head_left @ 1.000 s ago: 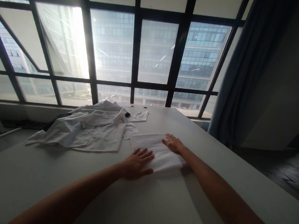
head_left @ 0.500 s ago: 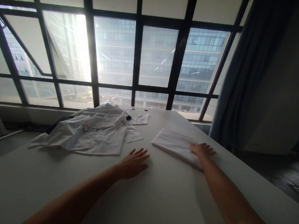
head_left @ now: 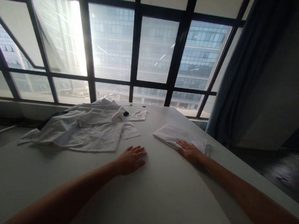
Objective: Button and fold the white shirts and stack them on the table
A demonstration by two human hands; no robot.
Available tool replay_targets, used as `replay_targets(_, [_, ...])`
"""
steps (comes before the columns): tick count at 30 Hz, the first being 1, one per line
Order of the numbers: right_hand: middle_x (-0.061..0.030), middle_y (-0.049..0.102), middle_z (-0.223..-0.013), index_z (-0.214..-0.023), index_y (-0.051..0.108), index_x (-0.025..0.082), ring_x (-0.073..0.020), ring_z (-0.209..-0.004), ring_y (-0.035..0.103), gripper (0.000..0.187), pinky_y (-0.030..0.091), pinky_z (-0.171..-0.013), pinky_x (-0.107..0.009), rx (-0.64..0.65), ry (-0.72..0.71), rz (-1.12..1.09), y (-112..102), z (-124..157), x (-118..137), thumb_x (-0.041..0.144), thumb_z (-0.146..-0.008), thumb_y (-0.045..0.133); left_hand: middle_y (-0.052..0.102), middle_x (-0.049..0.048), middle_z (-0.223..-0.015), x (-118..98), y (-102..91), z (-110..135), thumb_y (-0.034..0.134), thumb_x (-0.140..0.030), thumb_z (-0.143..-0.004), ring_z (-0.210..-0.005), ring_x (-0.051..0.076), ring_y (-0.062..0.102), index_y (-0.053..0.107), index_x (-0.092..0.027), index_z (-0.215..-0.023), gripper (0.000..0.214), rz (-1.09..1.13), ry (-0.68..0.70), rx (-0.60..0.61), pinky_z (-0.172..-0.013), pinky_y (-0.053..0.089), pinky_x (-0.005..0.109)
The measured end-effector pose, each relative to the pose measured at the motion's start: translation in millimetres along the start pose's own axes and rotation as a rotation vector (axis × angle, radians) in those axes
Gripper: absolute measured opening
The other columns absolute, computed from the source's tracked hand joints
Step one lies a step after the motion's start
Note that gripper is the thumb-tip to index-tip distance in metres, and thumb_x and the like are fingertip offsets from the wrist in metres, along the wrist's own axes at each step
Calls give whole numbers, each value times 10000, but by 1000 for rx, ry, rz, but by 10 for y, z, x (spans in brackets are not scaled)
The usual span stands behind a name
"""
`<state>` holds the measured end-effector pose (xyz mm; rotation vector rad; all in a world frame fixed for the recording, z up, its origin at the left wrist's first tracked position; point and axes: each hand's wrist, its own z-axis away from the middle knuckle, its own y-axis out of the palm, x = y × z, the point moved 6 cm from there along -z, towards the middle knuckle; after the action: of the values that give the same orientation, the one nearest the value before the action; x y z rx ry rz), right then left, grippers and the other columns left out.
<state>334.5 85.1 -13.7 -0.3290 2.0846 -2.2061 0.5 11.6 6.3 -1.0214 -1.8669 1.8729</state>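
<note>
A flat, folded white cloth garment [head_left: 167,131] lies on the right part of the white table [head_left: 154,193]. My right hand [head_left: 190,151] rests on its near side, fingers stretched out and pointing left. To the left of that bundle, my left hand [head_left: 131,161] lies palm down on or just over the tabletop, its fingers spread and nothing in them. Beyond it on the left is a rumpled pile of white garments [head_left: 95,132], with a bit of dark cloth showing at its edges.
Two small folded white pieces [head_left: 130,130] lie beside the pile's right side. Behind the table stands a large dark-framed window [head_left: 134,50], one pane tilted open at left. A blue curtain [head_left: 232,80] hangs to the right, past the table's edge.
My right hand has moved left and nearer across the folded garment, from its right end to its near side. My left hand stays much the same. The view has shifted slightly.
</note>
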Motion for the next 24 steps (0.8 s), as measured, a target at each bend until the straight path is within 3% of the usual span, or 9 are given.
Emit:
replay_targets(5, [-37,188,-1606,-1540,261,262,-325,-1470,150,687,131,-1143,-627,-32,299,-1,-43,-587,-372,603,-947,195,321,45,-1568,-10,-18,10,336,-523,-980,-1461,215,240,428,-286,-1440,526,15,-2,3,-1188,159,458])
replay_targets(9, [-115,214,-1593,-1525,313,217,-380,-1453,172,692,139,-1110,-667,-79,465,-76,-127,-1021,-653,589,-944,260,332,48,-1562,-10,-26,7,372,-506,-973,-1455,231,257,444,-284,-1432,516,32,1,-17,-1187,174,474])
replay_targets(15, [-199,341,-1527,-1453,448,166,-494,-1368,274,722,160,-1006,-787,-199,567,-147,-228,-1581,-1042,609,-893,347,344,44,-1554,-4,-39,-9,419,-479,-958,-1452,248,266,462,-294,-1420,499,60,-11,-33,-1188,180,503])
replay_targets(18, [-225,357,-1509,-1439,466,146,-513,-1345,288,739,170,-983,-799,-200,602,-142,-222,-1737,-1190,618,-877,377,341,36,-1556,2,-44,-24,442,-471,-950,-1449,252,272,460,-303,-1420,499,73,-15,-27,-1190,176,509])
replay_targets(21, [-236,364,-1501,-1462,427,130,-489,-1334,315,748,153,-1021,-759,-184,624,-83,-212,-1751,-1182,614,-894,372,346,38,-1553,7,-45,-33,455,-468,-946,-1444,258,285,462,-308,-1417,498,69,-11,-29,-1185,186,515])
replay_targets(24, [-246,356,-1498,-1491,357,84,-450,-1357,289,720,47,-1093,-675,-311,538,149,-322,-1664,-908,547,-940,363,355,52,-1548,2,-29,-28,449,-458,-949,-1441,262,291,471,-290,-1412,493,56,-8,-32,-1179,194,517])
